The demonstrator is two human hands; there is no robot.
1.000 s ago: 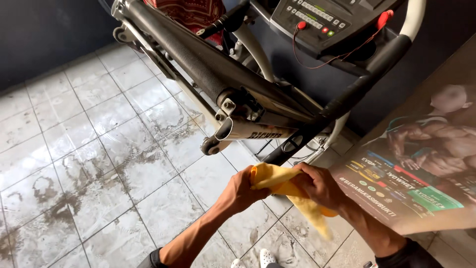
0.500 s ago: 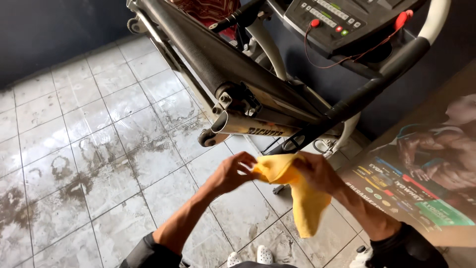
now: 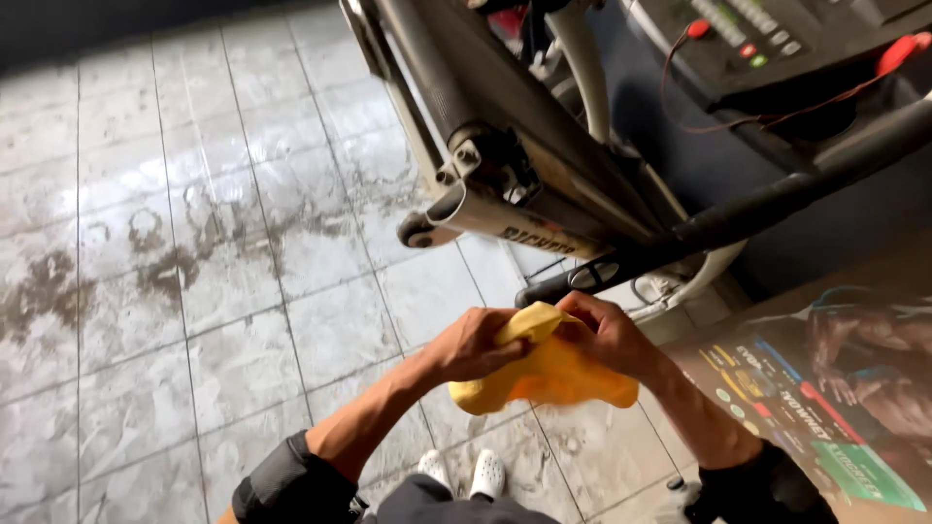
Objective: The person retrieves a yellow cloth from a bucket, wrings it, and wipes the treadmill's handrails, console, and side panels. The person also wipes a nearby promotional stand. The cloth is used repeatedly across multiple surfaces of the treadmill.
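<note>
Cloth (image 3: 549, 374): yellow, bunched, held in mid-air between both hands, above the floor and just below the treadmill frame.

Head view. Left hand (image 3: 476, 344): fingers closed on the cloth's left upper edge, thumb pressed over the fold. Right hand (image 3: 607, 335): fingers curled shut on the cloth's top right part; the bulk of the cloth hung below and between the two hands. Both forearms were bare, with dark sleeves pushed up at the elbows.

Treadmill (image 3: 544, 184): folded, dark frame slanting across the upper right, grey tube end near the middle, console (image 3: 767, 39) with buttons at top right, red cord (image 3: 825, 92) trailing from it.

Floor (image 3: 194, 243): pale tiles, stained and wet-looking.

Poster (image 3: 825, 388): printed, at lower right.

Shoes (image 3: 466, 474): white, directly below the cloth.
</note>
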